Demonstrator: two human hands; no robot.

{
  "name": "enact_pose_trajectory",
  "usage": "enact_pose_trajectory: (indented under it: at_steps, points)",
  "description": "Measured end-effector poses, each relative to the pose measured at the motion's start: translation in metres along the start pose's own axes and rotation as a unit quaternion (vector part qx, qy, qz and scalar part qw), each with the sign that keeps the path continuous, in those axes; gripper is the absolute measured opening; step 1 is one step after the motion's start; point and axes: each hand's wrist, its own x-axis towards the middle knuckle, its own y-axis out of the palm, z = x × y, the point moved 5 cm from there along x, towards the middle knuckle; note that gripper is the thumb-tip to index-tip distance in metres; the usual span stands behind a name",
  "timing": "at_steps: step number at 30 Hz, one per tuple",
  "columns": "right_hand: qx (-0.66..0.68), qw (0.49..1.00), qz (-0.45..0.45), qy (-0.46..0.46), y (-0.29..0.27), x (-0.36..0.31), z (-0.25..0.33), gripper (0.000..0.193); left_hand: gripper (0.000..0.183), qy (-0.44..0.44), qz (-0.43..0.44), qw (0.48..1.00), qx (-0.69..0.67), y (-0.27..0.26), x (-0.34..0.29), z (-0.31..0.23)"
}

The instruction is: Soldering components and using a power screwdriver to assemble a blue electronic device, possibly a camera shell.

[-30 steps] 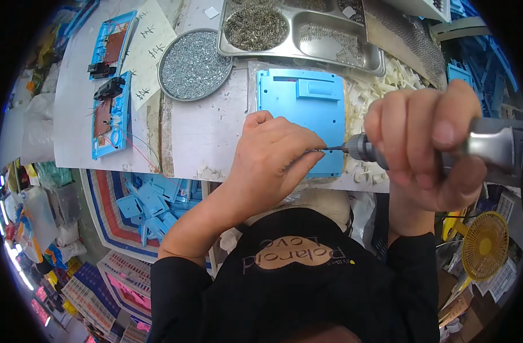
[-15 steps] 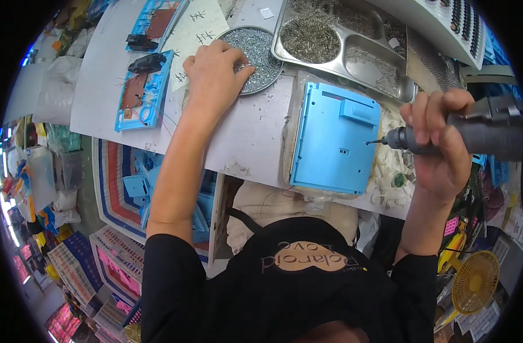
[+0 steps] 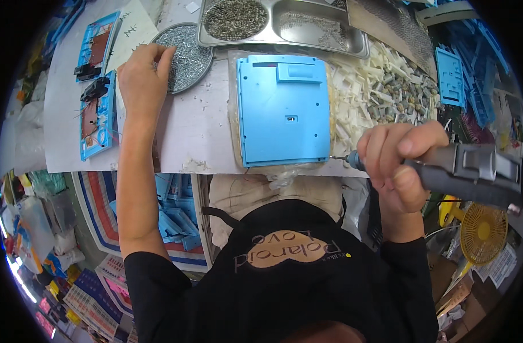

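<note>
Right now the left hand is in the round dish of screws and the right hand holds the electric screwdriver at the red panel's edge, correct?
Not quite. In the head view the panel is blue, not red. The left hand is at the round dish of screws, and the right hand holds the electric screwdriver.

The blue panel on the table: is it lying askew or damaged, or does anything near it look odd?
The blue panel lies flat and square, with no visible damage. One thing stands out: white plastic pieces are heaped loose on the table against its right edge, not in a tray. The right hand holds the electric screwdriver at its lower right corner.
</note>
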Motion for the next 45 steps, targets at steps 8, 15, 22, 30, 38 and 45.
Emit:
enact_pose_trajectory:
  at_steps: [8, 15, 22, 30, 38, 45]
  points:
    - [0.060, 0.997, 0.053, -0.014, 0.002, -0.019, -0.009, 0.027, 0.008, 0.095, 0.093, 0.963, -0.233, -0.025, -0.042, -0.120]
    - [-0.051, 0.993, 0.057, -0.091, 0.012, -0.021, -0.018, 0.026, 0.010, 0.185, 0.136, 0.929, -0.291, -0.007, -0.071, -0.161]
    - [0.015, 0.994, 0.085, -0.061, 0.008, 0.002, -0.009, 0.024, 0.009, 0.177, 0.152, 0.928, -0.292, -0.001, -0.074, -0.157]
    - [-0.084, 0.986, 0.095, -0.112, 0.025, 0.018, -0.032, 0.023, 0.010, 0.165, 0.161, 0.922, -0.311, 0.002, -0.075, -0.155]
    - [-0.037, 0.992, 0.072, -0.098, -0.003, 0.053, -0.033, 0.020, 0.011, 0.151, 0.172, 0.919, -0.321, 0.002, -0.073, -0.154]
    - [-0.062, 0.987, 0.121, -0.081, 0.001, 0.058, -0.038, 0.018, 0.011, 0.137, 0.185, 0.915, -0.330, 0.002, -0.073, -0.152]
